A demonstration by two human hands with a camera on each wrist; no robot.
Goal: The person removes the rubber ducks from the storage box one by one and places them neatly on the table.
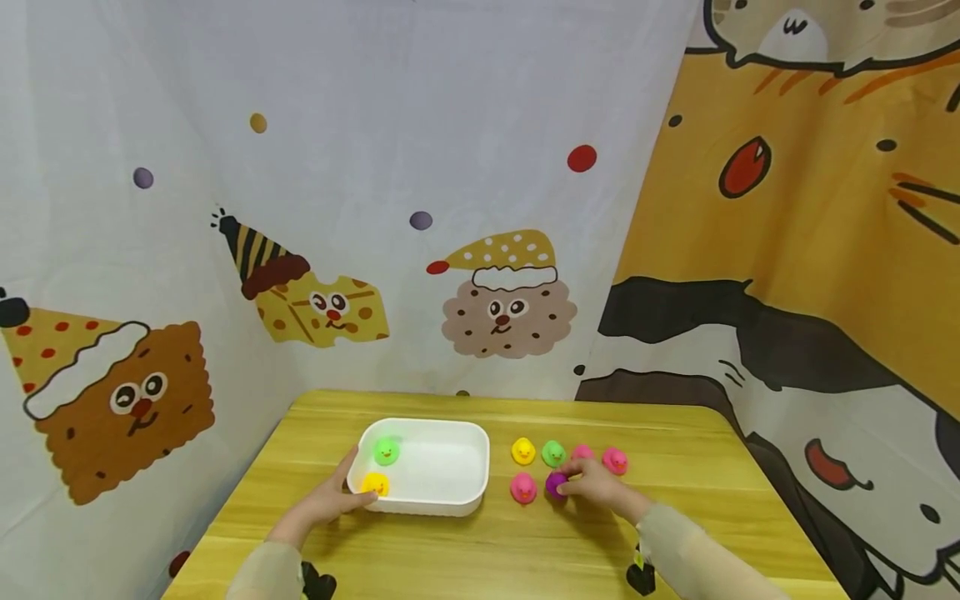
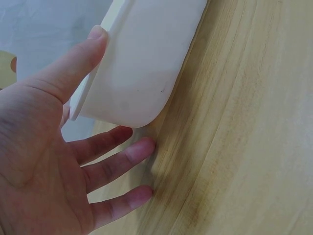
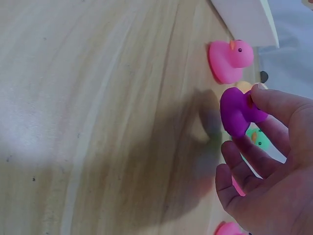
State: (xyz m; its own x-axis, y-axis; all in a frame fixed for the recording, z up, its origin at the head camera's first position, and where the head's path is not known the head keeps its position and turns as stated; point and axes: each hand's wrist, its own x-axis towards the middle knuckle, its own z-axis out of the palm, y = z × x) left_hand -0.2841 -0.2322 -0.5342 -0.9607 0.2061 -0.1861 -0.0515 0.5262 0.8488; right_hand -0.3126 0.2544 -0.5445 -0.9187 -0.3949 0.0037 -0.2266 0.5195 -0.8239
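A purple rubber duck (image 1: 556,486) is pinched between the thumb and fingers of my right hand (image 1: 595,483); in the right wrist view the duck (image 3: 234,113) shows just off the thumb tip. My left hand (image 1: 327,497) holds the near left corner of a white plastic tub (image 1: 442,468), thumb on its rim and the other fingers spread along the side. Inside the tub are a green duck (image 1: 386,451) and a yellow duck (image 1: 375,483), both toward its left end. A pink duck (image 1: 523,488) stands between the tub and my right hand.
Behind the purple duck, a yellow duck (image 1: 523,451), a green duck (image 1: 553,453) and two pink ones stand in a row, one pink duck (image 1: 615,461) at the right end. The wooden table (image 1: 465,558) backs onto a printed cloth (image 1: 495,100).
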